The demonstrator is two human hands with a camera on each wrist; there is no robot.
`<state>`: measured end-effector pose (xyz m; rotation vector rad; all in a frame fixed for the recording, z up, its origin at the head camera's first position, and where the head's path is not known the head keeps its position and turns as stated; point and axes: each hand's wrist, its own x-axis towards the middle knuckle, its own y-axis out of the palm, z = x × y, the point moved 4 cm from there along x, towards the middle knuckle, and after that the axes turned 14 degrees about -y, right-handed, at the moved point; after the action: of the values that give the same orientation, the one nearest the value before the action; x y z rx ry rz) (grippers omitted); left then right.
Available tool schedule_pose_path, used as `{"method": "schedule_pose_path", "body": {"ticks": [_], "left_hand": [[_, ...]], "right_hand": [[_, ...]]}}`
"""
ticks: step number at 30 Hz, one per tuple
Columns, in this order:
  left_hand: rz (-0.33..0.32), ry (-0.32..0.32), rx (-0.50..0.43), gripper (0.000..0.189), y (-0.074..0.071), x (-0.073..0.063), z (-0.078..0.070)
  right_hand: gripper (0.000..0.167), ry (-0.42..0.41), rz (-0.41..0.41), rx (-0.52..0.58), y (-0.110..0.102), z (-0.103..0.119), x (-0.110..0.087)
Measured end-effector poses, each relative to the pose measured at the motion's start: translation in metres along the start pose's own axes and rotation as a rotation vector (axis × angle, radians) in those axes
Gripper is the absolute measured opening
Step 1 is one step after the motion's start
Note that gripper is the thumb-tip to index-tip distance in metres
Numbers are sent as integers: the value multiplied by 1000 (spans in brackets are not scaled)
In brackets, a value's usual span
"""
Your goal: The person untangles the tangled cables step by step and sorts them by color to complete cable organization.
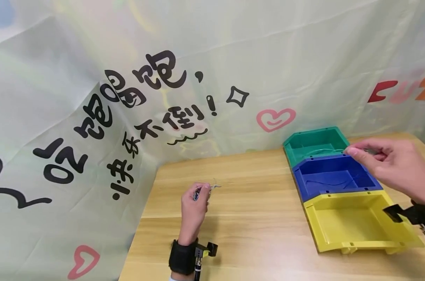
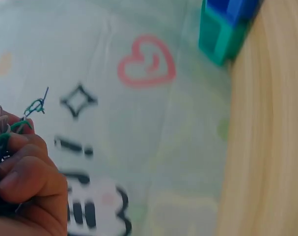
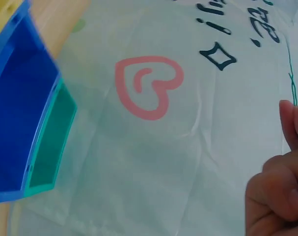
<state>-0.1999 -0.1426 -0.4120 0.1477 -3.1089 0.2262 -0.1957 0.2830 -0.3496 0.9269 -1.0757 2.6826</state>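
My left hand (image 1: 194,207) is over the wooden table, its fingers curled round a tangled bundle of thin wires (image 2: 0,135). Green, blue and whitish strands show in it, and a twisted end sticks out past the thumb. On the other side, my right hand (image 1: 400,164) pinches a thin green wire (image 3: 293,88) between thumb and forefinger, above the line where the green bin (image 1: 314,137) meets the blue bin (image 1: 305,187). Leftward from the fingertips, the wire trails over the green bin. Thin dark wire (image 1: 326,183) lies in the blue bin.
A yellow bin (image 1: 349,245) stands nearest me, in a row with the blue and green ones on the right of the wooden table (image 1: 254,218). A printed cloth (image 1: 233,39) with black writing and pink hearts hangs behind the table and along its left side.
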Motion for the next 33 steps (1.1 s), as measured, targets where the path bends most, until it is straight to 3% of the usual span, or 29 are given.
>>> {"method": "schedule_pose_path", "body": {"ticks": [3, 5, 11, 23, 33], "left_hand": [[100, 41, 16, 22, 7, -1, -3], [133, 60, 9, 24, 12, -2, -6], [108, 34, -34, 22, 14, -6, -4], [137, 15, -10, 25, 14, -9, -1], [150, 6, -7, 26, 15, -11, 2]], "right_hand": [[22, -1, 48, -33, 2, -4, 6], [23, -19, 68, -47, 6, -7, 10], [28, -80, 79, -169, 8, -25, 22], [32, -37, 121, -318, 14, -65, 62], [34, 10, 208, -212, 30, -89, 75]]}}
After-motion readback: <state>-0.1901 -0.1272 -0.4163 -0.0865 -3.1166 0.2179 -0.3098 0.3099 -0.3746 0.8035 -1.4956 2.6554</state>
